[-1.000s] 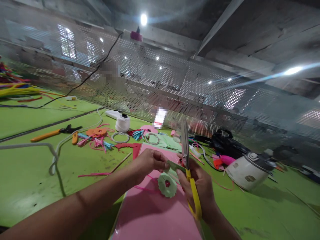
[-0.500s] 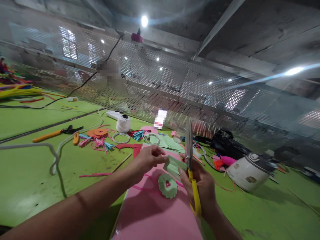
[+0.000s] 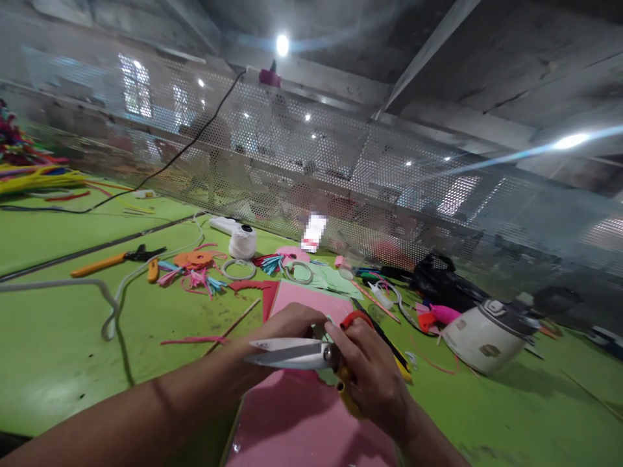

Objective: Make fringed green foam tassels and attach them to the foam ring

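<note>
Scissors (image 3: 292, 353) with red and yellow handles lie in my right hand (image 3: 377, 370), which is closed around them. Their blades point left, slightly apart, and cross in front of my left wrist. My left hand (image 3: 302, 318) pinches a light green paper piece (image 3: 328, 375) against the fingertips of my right hand. Most of this paper is hidden behind the blades and fingers. Under both hands is a pink board (image 3: 311, 428), with red paper (image 3: 267, 299) beside its upper left edge.
Orange-handled pliers (image 3: 104, 263), a white thread spool (image 3: 242, 243), paper tassels (image 3: 195, 275) and light green sheets (image 3: 324, 279) lie on the green table. A white kettle-like pot (image 3: 484, 337) stands right, near a black bag (image 3: 442, 282). Perforated mesh (image 3: 341, 168) rises behind.
The scissors have swung from upright to pointing left. My right hand has turned and moved closer to my left. The round scalloped green paper is now mostly covered.
</note>
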`<state>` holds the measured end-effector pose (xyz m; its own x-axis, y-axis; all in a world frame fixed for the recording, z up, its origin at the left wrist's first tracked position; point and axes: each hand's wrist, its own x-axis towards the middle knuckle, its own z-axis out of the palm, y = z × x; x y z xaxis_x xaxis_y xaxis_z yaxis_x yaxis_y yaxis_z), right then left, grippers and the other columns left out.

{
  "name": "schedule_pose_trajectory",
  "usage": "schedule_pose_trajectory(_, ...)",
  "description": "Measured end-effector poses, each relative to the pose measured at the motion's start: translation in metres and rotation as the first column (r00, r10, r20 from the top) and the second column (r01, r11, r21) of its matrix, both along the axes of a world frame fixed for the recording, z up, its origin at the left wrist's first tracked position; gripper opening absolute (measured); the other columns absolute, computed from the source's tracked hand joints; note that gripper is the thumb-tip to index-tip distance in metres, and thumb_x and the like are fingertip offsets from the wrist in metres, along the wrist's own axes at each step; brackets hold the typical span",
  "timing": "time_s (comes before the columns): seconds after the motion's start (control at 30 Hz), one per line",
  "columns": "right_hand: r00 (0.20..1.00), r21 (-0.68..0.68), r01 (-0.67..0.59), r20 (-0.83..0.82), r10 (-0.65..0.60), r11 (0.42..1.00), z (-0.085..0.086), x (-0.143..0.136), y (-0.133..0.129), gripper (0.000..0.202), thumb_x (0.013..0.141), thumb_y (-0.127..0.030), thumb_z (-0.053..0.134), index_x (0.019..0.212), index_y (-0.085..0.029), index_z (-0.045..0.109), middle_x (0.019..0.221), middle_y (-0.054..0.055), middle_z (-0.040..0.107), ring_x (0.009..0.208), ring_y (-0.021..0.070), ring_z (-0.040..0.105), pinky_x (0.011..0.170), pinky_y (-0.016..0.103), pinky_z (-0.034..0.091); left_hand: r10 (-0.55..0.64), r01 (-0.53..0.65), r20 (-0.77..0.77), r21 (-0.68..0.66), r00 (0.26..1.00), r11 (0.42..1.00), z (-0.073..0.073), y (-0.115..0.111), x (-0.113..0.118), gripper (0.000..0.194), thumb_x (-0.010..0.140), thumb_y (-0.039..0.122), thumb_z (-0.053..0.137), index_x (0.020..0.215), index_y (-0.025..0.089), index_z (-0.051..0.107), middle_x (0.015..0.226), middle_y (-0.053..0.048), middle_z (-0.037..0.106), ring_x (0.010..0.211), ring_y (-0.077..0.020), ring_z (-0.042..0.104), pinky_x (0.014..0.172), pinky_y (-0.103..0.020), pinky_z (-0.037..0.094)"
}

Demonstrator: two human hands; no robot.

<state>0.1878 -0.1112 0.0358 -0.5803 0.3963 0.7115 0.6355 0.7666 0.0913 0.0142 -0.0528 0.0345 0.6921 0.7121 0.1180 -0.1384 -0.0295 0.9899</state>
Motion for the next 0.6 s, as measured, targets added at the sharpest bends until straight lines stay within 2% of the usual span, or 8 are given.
schedule_pose_trajectory(0.07,0.999,-0.032,-0.003,-0.052,0.001,0.999,0.0,0.001,0.001,0.056,0.082,-0.006,0.047,0.136,-0.019,0.039,0.081,0.007,0.055,0.074,0.0196,0.053,0.064,0.034,0.047,0.083,-0.084,0.027,0.025,0.996,0.996,0.001,0.001,0.001,0.019,0.061,0.023,0.069,0.054,0.013,0.054,0.055,0.002,0.048,0.055,-0.0095,0.04,0.051,-0.023,0.027)
schedule_pose_trajectory(0.13,0.987,-0.102,0.005,-0.157,-0.022,0.995,0.001,0.002,0.001,0.053,0.082,-0.007,0.05,0.133,-0.02,0.043,0.086,0.007,0.056,0.079,0.02,0.056,0.067,0.033,0.048,0.171,-0.165,0.082,-0.071,0.982,0.984,0.003,0.002,0.004,0.02,0.067,0.029,0.065,0.059,0.012,0.057,0.057,0.001,0.051,0.056,-0.0099,0.043,0.053,-0.023,0.03)
schedule_pose_trajectory(0.2,0.947,-0.179,0.036,-0.307,-0.091,0.983,0.004,0.003,0.0,0.047,0.082,-0.01,0.054,0.127,-0.023,0.049,0.093,0.007,0.058,0.084,0.0198,0.057,0.073,0.033,0.048,0.188,-0.172,0.126,-0.128,0.974,0.977,0.007,0.006,0.004,0.025,0.073,0.035,0.061,0.065,0.012,0.06,0.061,-0.001,0.054,0.056,-0.0105,0.047,0.055,-0.023,0.035)
schedule_pose_trajectory(0.27,0.874,-0.272,0.074,-0.446,-0.194,0.959,0.01,0.003,-0.001,0.037,0.081,-0.016,0.06,0.117,-0.024,0.055,0.094,0.005,0.059,0.084,0.0188,0.058,0.076,0.032,0.048,0.16,-0.145,0.171,-0.096,0.972,0.985,0.01,0.011,0.002,0.027,0.076,0.037,0.06,0.069,0.01,0.062,0.065,-0.004,0.058,0.058,-0.0112,0.051,0.058,-0.024,0.039)
schedule_pose_trajectory(0.37,0.715,-0.479,0.024,-0.606,-0.35,0.878,0.02,0.001,-0.005,0.027,0.078,-0.03,0.065,0.104,-0.022,0.059,0.081,0.002,0.059,0.072,0.0166,0.059,0.067,0.028,0.05,0.102,-0.095,0.238,-0.038,0.966,0.995,0.015,0.019,-0.004,0.029,0.079,0.037,0.06,0.073,0.009,0.063,0.068,-0.005,0.06,0.061,-0.0109,0.054,0.06,-0.024,0.041)
schedule_pose_trajectory(0.43,0.635,-0.598,-0.078,-0.647,-0.423,0.798,0.025,0.002,-0.009,0.034,0.078,-0.042,0.062,0.105,-0.021,0.058,0.071,0.0,0.057,0.063,0.0153,0.058,0.059,0.026,0.05,0.073,-0.068,0.262,-0.027,0.962,0.997,0.017,0.022,-0.008,0.029,0.079,0.037,0.062,0.073,0.009,0.062,0.067,-0.004,0.059,0.06,-0.0101,0.053,0.06,-0.024,0.041)
schedule_pose_trajectory(0.5,0.63,-0.667,-0.133,-0.628,-0.457,0.733,0.025,0.005,-0.011,0.046,0.077,-0.054,0.057,0.106,-0.018,0.058,0.064,-0.001,0.055,0.055,0.0147,0.055,0.054,0.026,0.049,0.074,-0.069,0.279,-0.028,0.958,0.997,0.02,0.023,-0.011,0.029,0.077,0.037,0.064,0.072,0.009,0.062,0.065,-0.004,0.059,0.058,-0.0096,0.052,0.059,-0.024,0.041)
schedule_pose_trajectory(0.6,0.688,-0.72,-0.122,-0.557,-0.465,0.683,0.02,0.017,-0.012,0.053,0.075,-0.061,0.054,0.103,-0.017,0.061,0.056,0.0,0.053,0.046,0.0142,0.052,0.047,0.026,0.046,0.137,-0.122,0.319,-0.066,0.938,0.99,0.027,0.024,-0.016,0.027,0.074,0.035,0.068,0.071,0.009,0.063,0.063,-0.003,0.059,0.057,-0.0101,0.053,0.059,-0.024,0.043)
